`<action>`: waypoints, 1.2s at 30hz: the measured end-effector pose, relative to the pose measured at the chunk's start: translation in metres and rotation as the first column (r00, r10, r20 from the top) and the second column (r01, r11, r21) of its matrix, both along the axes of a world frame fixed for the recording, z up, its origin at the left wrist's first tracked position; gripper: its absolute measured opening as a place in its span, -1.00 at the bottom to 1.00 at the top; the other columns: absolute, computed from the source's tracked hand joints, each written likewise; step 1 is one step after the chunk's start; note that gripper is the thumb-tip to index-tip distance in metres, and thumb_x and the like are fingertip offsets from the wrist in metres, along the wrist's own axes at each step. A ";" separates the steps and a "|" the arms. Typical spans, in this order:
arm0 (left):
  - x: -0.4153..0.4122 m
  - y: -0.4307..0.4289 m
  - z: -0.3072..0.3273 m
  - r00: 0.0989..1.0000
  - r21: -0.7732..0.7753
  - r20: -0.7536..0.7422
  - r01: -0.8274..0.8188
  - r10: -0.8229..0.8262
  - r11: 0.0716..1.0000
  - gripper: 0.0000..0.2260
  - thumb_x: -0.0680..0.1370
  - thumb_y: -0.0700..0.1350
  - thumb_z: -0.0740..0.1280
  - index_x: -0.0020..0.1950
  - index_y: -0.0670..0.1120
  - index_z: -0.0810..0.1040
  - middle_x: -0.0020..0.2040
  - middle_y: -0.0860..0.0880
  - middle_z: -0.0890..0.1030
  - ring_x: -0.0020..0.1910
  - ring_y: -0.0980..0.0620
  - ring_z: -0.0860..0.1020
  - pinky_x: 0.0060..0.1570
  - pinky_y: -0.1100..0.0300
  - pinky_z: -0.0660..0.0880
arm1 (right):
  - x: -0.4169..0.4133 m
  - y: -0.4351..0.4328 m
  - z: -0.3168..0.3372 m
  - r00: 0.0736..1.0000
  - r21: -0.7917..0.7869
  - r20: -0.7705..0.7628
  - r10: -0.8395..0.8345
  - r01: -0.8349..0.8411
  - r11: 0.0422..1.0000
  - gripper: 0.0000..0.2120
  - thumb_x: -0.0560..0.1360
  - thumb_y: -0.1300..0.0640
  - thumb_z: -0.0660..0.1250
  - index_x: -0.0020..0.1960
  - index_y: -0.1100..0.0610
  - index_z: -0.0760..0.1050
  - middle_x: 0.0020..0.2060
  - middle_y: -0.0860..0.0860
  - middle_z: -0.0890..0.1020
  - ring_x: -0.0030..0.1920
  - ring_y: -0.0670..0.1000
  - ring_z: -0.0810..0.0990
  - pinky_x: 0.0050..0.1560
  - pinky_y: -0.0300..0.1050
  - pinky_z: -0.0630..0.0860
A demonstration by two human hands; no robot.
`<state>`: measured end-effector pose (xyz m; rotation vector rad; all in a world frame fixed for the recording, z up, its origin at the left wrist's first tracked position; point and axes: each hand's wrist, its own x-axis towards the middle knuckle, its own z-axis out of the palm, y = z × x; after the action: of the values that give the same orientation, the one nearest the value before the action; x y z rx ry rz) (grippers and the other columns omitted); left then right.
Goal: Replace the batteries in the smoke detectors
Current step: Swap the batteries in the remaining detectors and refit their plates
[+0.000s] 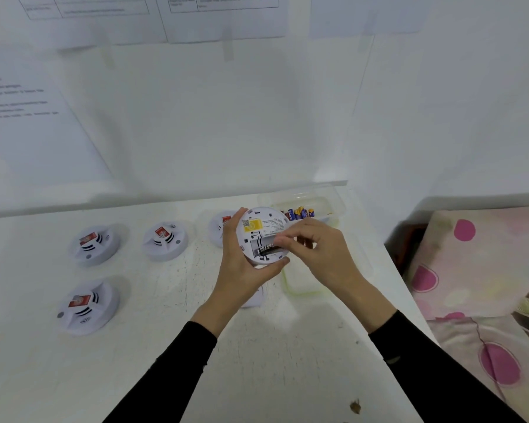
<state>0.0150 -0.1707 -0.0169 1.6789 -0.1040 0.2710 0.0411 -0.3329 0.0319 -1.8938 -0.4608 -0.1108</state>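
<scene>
My left hand grips a white round smoke detector above the table, its back with a yellow label turned up toward me. A black battery lies in the open compartment on that back. My right hand pinches the battery's right end with its fingertips. Behind the held detector stands a clear box holding several blue and yellow batteries.
Three more detectors sit face up on the white table at the left, and another shows partly behind my left hand. A clear lid or tray lies under my right hand. A pink patterned bed is at the right.
</scene>
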 end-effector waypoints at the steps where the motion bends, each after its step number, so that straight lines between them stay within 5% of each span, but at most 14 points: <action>1: 0.000 0.001 0.001 1.000 -0.018 -0.009 0.007 -0.007 1.000 -0.06 0.31 -0.32 0.61 0.52 0.02 0.15 0.41 0.04 0.37 0.37 0.04 0.47 0.22 -0.08 0.56 | 0.002 -0.002 0.000 1.000 -0.018 -0.018 0.004 -0.004 1.000 -0.93 0.44 0.13 0.47 -0.10 0.10 0.70 -0.20 -0.03 0.65 -0.27 -0.17 0.49 -0.24 -0.38 0.36; 5: -0.002 0.002 0.005 0.998 -0.045 -0.036 0.048 -0.049 0.998 -0.07 0.32 -0.31 0.61 0.51 0.09 0.17 0.42 0.02 0.35 0.37 0.03 0.47 0.17 -0.02 0.59 | 0.010 -0.012 0.003 0.958 -0.001 -0.286 -0.023 0.024 1.000 -0.78 0.37 0.01 0.52 0.00 -0.03 0.64 0.01 -0.07 0.59 -0.18 -0.12 0.54 -0.10 -0.32 0.48; 8: -0.003 -0.001 0.009 0.997 -0.055 -0.050 0.050 -0.053 0.997 -0.07 0.31 -0.30 0.61 0.50 0.09 0.16 0.39 0.15 0.36 0.35 0.17 0.46 0.16 0.12 0.58 | 0.014 -0.014 0.006 0.806 0.190 -0.585 0.085 0.034 0.981 -0.39 0.25 0.01 0.58 0.25 0.02 0.45 0.15 0.05 0.57 0.02 0.01 0.66 0.07 -0.10 0.60; 10: -0.004 -0.003 0.013 0.994 -0.086 -0.082 0.071 -0.078 0.994 -0.08 0.31 -0.32 0.59 0.48 0.10 0.17 0.34 0.18 0.39 0.28 0.26 0.49 0.11 0.20 0.58 | 0.016 -0.016 0.010 0.699 0.305 -0.682 0.216 0.002 0.952 -0.34 0.28 0.08 0.55 0.32 0.12 0.41 0.11 0.18 0.63 0.04 0.13 0.68 0.06 -0.01 0.62; 13: -0.005 0.000 0.015 0.979 -0.170 -0.149 0.115 -0.140 0.979 -0.08 0.31 -0.26 0.60 0.49 0.14 0.16 0.32 0.15 0.44 0.21 0.23 0.56 0.06 0.20 0.59 | 0.014 -0.018 0.015 0.679 0.310 -0.673 0.292 -0.099 0.946 -0.58 0.42 0.17 0.46 0.26 0.17 0.51 0.04 0.15 0.69 0.05 0.12 0.68 0.07 0.01 0.62; 15: -0.004 0.001 0.018 0.965 -0.278 -0.191 0.121 -0.178 0.953 -0.08 0.31 -0.02 0.63 0.52 0.11 0.16 0.34 0.09 0.48 0.23 0.11 0.58 0.09 0.09 0.61 | 0.014 -0.017 0.013 0.696 0.319 -0.657 0.291 -0.094 0.943 -0.62 0.43 0.17 0.45 0.24 0.16 0.53 0.03 0.14 0.69 0.06 0.12 0.67 0.09 0.00 0.61; 17: -0.002 0.002 0.020 0.944 -0.461 -0.252 0.076 -0.212 0.884 -0.28 0.44 0.16 0.45 0.52 0.09 0.21 0.37 -0.01 0.50 0.23 -0.03 0.61 0.06 -0.03 0.62 | 0.014 -0.015 0.010 0.713 0.324 -0.646 0.272 -0.066 0.944 -0.62 0.41 0.15 0.46 0.21 0.14 0.55 0.01 0.14 0.70 0.05 0.13 0.67 0.09 -0.02 0.61; 19: 0.000 0.003 0.020 0.926 -0.558 -0.287 0.045 -0.244 0.828 -0.50 0.57 -0.01 0.29 0.50 0.09 0.26 0.33 -0.04 0.54 0.17 -0.06 0.64 0.01 -0.07 0.64 | 0.014 -0.012 0.008 0.718 0.321 -0.647 0.256 -0.047 0.946 -0.59 0.36 0.12 0.48 0.20 0.15 0.56 -0.01 0.14 0.70 0.04 0.13 0.68 0.08 -0.04 0.61; 22: -0.002 0.005 0.016 0.923 -0.506 -0.275 0.098 -0.269 0.857 -0.36 0.53 -0.27 0.35 0.51 0.14 0.25 0.27 0.00 0.58 0.19 -0.09 0.63 0.03 -0.07 0.62 | 0.014 -0.011 0.006 0.722 0.305 -0.648 0.244 -0.048 0.951 -0.48 0.29 0.06 0.50 0.22 0.16 0.55 0.01 0.13 0.70 0.05 0.13 0.67 0.13 0.00 0.59; 28: -0.001 0.007 0.013 0.933 -0.478 -0.251 0.114 -0.260 0.871 -0.32 0.55 -0.39 0.32 0.54 0.11 0.20 0.34 -0.03 0.53 0.26 -0.10 0.59 0.08 -0.10 0.61 | 0.015 -0.018 0.002 0.624 0.436 -0.663 0.414 -0.128 0.891 -0.60 0.48 0.25 0.39 0.31 0.19 0.50 0.14 0.15 0.65 0.18 0.10 0.62 0.23 -0.06 0.53; 32: -0.002 0.005 0.019 0.926 -0.528 -0.249 0.116 -0.284 0.841 -0.40 0.53 -0.22 0.33 0.53 0.10 0.24 0.34 -0.03 0.54 0.27 -0.13 0.58 0.07 -0.11 0.61 | 0.018 -0.020 0.001 0.591 0.473 -0.686 0.424 -0.080 0.877 -0.65 0.48 0.35 0.36 0.26 0.23 0.52 0.12 0.19 0.65 0.14 0.10 0.63 0.18 -0.09 0.56; 36: 0.002 0.003 0.023 0.926 -0.551 -0.280 0.061 -0.253 0.832 -0.60 0.64 0.02 0.12 0.49 0.06 0.31 0.36 -0.08 0.53 0.25 -0.13 0.60 0.08 -0.22 0.60 | 0.021 -0.020 0.001 0.571 0.454 -0.715 0.403 -0.058 0.889 -0.67 0.45 0.44 0.35 0.20 0.26 0.54 0.07 0.17 0.67 0.05 0.05 0.67 0.04 -0.15 0.62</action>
<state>0.0170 -0.1682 0.0060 1.1239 0.0895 -0.1223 0.0617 -0.3529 0.0326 -1.2774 -0.0407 0.7749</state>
